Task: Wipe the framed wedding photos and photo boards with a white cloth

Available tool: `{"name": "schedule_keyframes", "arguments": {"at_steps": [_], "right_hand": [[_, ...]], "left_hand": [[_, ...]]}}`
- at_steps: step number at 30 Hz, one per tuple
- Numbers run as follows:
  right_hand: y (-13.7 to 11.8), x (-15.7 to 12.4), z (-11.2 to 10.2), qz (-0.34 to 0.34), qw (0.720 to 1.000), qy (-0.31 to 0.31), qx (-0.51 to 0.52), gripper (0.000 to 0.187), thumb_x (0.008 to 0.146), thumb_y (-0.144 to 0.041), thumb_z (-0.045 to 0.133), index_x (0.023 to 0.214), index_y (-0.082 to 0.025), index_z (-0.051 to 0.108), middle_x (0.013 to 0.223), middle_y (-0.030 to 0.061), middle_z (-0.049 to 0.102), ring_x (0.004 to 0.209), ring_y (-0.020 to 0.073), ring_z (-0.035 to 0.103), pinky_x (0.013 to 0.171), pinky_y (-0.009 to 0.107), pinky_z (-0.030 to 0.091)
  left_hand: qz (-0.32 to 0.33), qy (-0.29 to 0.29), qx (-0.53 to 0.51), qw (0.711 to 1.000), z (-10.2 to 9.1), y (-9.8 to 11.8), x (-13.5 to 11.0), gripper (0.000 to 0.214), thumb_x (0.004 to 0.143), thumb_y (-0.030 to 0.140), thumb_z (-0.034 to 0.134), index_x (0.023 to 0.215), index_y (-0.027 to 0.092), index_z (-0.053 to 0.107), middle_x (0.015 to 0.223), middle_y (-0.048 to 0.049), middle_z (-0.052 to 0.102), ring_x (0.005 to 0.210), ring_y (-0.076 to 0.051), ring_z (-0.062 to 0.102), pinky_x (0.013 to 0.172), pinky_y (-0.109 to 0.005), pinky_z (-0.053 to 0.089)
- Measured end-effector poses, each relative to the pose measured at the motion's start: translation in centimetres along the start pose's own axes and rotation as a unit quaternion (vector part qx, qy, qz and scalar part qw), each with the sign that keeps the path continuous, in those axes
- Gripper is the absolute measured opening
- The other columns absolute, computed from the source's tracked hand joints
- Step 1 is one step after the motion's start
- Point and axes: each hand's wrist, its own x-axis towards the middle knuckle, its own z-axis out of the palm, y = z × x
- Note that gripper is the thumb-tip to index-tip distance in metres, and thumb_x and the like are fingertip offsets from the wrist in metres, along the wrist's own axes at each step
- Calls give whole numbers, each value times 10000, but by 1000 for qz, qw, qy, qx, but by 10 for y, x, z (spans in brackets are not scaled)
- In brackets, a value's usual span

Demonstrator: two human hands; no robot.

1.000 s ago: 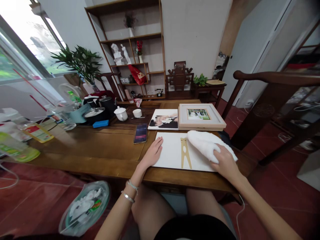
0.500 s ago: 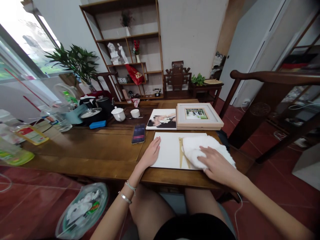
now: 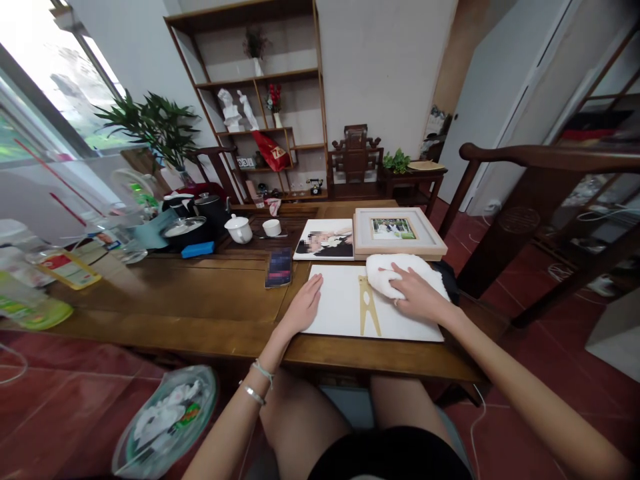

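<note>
A white flat board (image 3: 340,300) lies on the wooden table (image 3: 200,293) in front of me, with a tan stand piece (image 3: 369,308) on its middle. My left hand (image 3: 304,305) rests flat on the board's left edge, fingers stretched out. My right hand (image 3: 417,297) presses a white cloth (image 3: 385,272) onto the board's far right part, fingers spread over it. Just beyond the cloth sits a light wooden picture frame (image 3: 397,233) with a photo in it. A loose photo print (image 3: 327,240) lies left of the frame.
A phone (image 3: 279,267) lies left of the board. A teapot (image 3: 239,229), cup (image 3: 273,227), dark pots (image 3: 193,227) and plastic bottles (image 3: 30,293) fill the table's left. A dark wooden chair (image 3: 540,193) stands at my right. A bin with a bag (image 3: 165,417) sits on the floor at my left.
My right hand has slid the cloth from the board's near right part leftward and then away from me, up toward the frame. The left hand has stayed put.
</note>
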Motion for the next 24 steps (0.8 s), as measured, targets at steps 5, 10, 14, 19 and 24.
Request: {"name": "schedule_keyframes", "arguments": {"at_steps": [5,10,14,19,24], "right_hand": [[-30,-45,-9,-7,999,-45,12,374,691,-108,493,1031,-141,644,1363,161,506,1377,343,277,1090,547,244],[-46,-77,-11,-28,998,-45,33,369,618,-60,495,920,-196,659,1449,70,423,1399,337,218,1105,576,199],[-26,-47,-6,-36,998,-9,41,213,658,-99,508,815,-163,637,1488,108,354,1406,350,188,1091,574,236],[1,3,-2,-24,999,5,34,237,712,-142,506,907,-135,640,1455,145,400,1406,356,184,1097,573,212],[-4,3,-9,-12,1000,-24,-16,356,746,-130,461,1056,-62,623,1301,229,541,1350,352,324,1087,547,238]], "left_hand": [[0,19,-6,1000,2,1,-1,451,946,268,299,1357,140,434,1452,-114,399,1374,-205,322,1156,-427,243],[10,7,-2,1000,1,1,-1,450,955,270,287,1363,149,432,1460,-103,390,1381,-206,310,1158,-439,235],[14,6,-5,1000,0,0,-1,453,956,277,287,1365,146,432,1458,-103,393,1381,-209,310,1156,-447,243],[13,5,-6,1000,0,0,-1,452,950,269,294,1354,140,448,1451,-108,404,1377,-212,319,1154,-443,252],[6,6,-7,1000,-1,2,-1,448,947,265,297,1348,141,454,1455,-106,398,1376,-210,321,1154,-441,251]]}}
